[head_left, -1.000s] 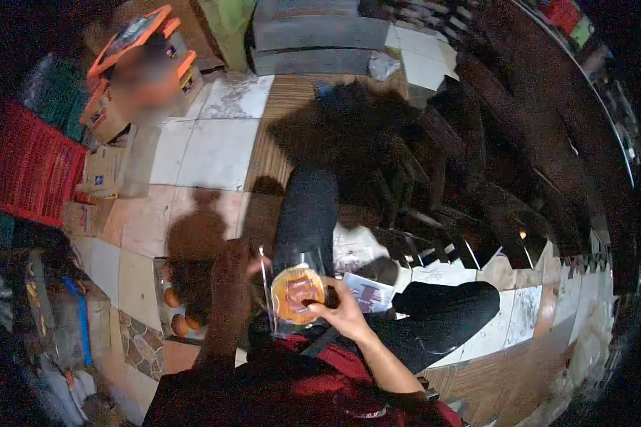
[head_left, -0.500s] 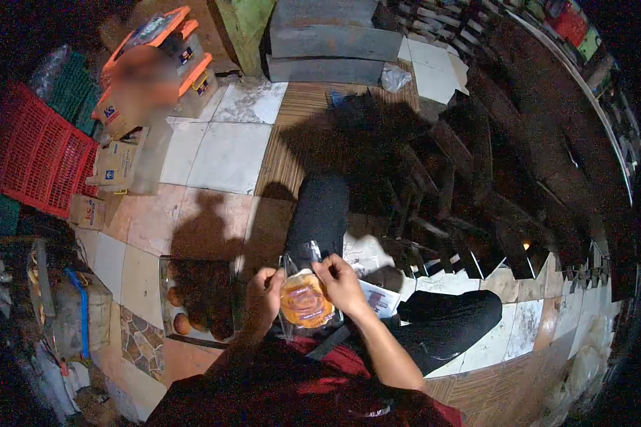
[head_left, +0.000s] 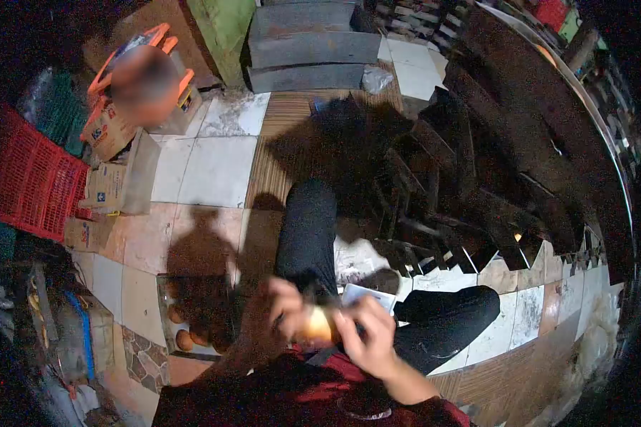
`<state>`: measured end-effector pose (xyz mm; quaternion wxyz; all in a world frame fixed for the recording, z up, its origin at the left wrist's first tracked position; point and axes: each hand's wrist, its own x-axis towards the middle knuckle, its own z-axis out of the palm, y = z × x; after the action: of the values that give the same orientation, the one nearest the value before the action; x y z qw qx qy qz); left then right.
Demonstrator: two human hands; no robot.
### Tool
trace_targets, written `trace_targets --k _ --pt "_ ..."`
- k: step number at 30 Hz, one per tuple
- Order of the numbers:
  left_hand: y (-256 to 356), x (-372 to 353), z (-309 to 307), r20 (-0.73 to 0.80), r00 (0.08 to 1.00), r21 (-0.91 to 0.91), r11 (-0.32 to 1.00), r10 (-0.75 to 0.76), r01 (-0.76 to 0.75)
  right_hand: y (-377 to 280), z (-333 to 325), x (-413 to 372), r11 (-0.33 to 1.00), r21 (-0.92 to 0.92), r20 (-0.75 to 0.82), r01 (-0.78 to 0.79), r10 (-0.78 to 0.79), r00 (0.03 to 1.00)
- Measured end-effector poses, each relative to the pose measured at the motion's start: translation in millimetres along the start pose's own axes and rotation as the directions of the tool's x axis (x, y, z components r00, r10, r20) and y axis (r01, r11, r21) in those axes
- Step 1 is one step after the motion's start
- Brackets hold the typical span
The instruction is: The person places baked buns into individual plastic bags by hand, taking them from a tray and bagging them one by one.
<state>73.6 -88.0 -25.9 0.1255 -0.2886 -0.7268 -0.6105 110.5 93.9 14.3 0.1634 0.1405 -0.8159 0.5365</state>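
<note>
A clear plastic bag with a yellow-brown round bun point(head_left: 319, 326) in it is between my two hands, above my lap. Motion smears it, so its print cannot be read. My left hand point(head_left: 286, 307) is blurred, its fingers curled at the bag's left side. On the other side, my right hand point(head_left: 369, 334) pinches the bag's upper right edge between thumb and fingers. Left of my knee, a tray point(head_left: 162, 313) on the floor holds several round brown buns point(head_left: 184, 339), partly in shadow.
A white printed packet point(head_left: 377, 295) lies by my right leg. Dark tray-like pieces point(head_left: 434, 171) stand in rows at right. Grey crates point(head_left: 310, 50) are stacked ahead. A red plastic crate point(head_left: 32, 174) and cardboard boxes point(head_left: 107, 185) line the left side, near orange-lidded containers point(head_left: 171, 43).
My hands have moved lower with the bag, and the right hand has turned and shifted right. The bag's top no longer stands up clearly between them. The view has tilted slightly.
</note>
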Motion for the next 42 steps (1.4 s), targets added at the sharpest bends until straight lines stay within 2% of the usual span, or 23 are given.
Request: trace_targets --k 2,3,6,9,11,14,15,17,18,19,21,22,23,25,26,27,29,31,32,37,40,41,42 --pt "-24 7 23 -0.335 0.921 0.002 0.977 -0.201 0.214 31 22 25 0.985 -0.003 0.014 -0.174 0.174 0.985" --pt "-36 15 24 -0.499 0.705 -0.260 0.863 -0.504 0.434 47 30 33 0.951 0.032 0.010 -0.306 0.306 0.952" --pt "-24 13 10 -0.604 0.602 0.109 0.695 -0.522 0.711 68 32 34 0.864 0.124 -0.124 -0.488 0.502 0.856" --pt "-55 -54 20 -0.561 0.573 0.044 0.669 -0.598 0.742 102 39 -23 0.720 0.107 0.060 -0.686 0.684 0.727" --pt "-15 -69 21 -0.439 0.541 0.192 0.513 -0.717 0.836 84 31 -51 0.707 0.057 0.110 -0.705 0.697 0.708" --pt "-83 -213 46 -0.615 0.399 0.053 0.469 -0.680 0.882 83 28 -98 0.704 0.030 0.256 -0.710 0.681 0.686" --pt "-95 -245 45 -0.564 0.213 -0.268 0.421 -0.798 0.867 66 24 -91 0.716 -0.082 0.190 -0.694 0.694 0.694" --pt "-100 -238 38 -0.430 0.068 -0.558 0.323 -0.901 0.765 41 22 -69 0.905 -0.351 -0.052 -0.241 0.239 0.970" --pt "-79 -209 28 -0.340 0.090 -0.251 0.182 -0.936 0.951 18 19 -52 0.915 -0.398 0.152 -0.071 0.143 0.978" --pt "-58 -178 27 -0.297 0.130 -0.355 0.236 -0.946 0.905 1 18 -38 0.904 -0.415 0.350 0.103 0.054 0.935" --pt "-15 -117 24 -0.208 0.210 -0.563 0.293 -0.955 0.773 22 38 -42 0.836 -0.431 0.392 0.338 -0.164 0.905" --pt "-2 -91 22 -0.303 0.169 -0.525 0.313 -0.938 0.792 52 46 -50 0.641 -0.657 0.505 0.397 -0.017 0.863" --pt "8 -63 19 -0.401 0.140 -0.487 0.341 -0.905 0.804 51 35 -27 0.799 -0.596 0.443 0.078 0.246 0.862" --pt "22 -20 22 -0.584 0.061 -0.433 0.375 -0.809 0.820 46 -20 21 0.927 -0.232 0.260 -0.296 0.352 0.899" --pt "14 -17 27 -0.618 0.057 -0.420 0.391 -0.784 0.819 38 -48 29 0.932 -0.154 0.222 -0.329 0.357 0.907" --pt "0 -25 34 -0.602 0.097 -0.417 0.415 -0.793 0.809 27 -80 38 0.936 -0.072 0.186 -0.343 0.351 0.918" --pt "-31 -59 46 -0.645 0.384 -0.141 0.596 -0.661 0.791 -41 -158 58 0.960 -0.280 0.095 0.028 -0.001 0.995" --pt "-17 -58 51 -0.381 0.608 -0.184 0.702 -0.696 0.688 -115 -226 77 0.816 -0.561 0.016 0.137 -0.155 0.988" --pt "2 -44 56 -0.331 0.555 -0.178 0.628 -0.763 0.757 -139 -253 86 0.762 -0.636 -0.087 0.118 -0.223 0.971" --pt "18 -25 67 -0.312 0.632 -0.178 0.697 -0.709 0.694 -208 -396 134 0.483 -0.859 -0.465 -0.168 -0.601 0.650" --pt "3 -29 62 -0.295 0.701 -0.160 0.757 -0.649 0.633 -193 -360 81 0.177 -0.969 -0.215 -0.173 -0.948 0.234" --pt "-3 -32 61 -0.254 0.759 -0.140 0.800 -0.599 0.584 -167 -322 56 0.135 -0.984 -0.154 -0.121 -0.974 0.166" --pt "14 -20 62 -0.173 0.695 -0.245 0.714 -0.698 0.656 -126 -280 34 0.211 -0.977 -0.207 -0.014 -0.943 0.259"
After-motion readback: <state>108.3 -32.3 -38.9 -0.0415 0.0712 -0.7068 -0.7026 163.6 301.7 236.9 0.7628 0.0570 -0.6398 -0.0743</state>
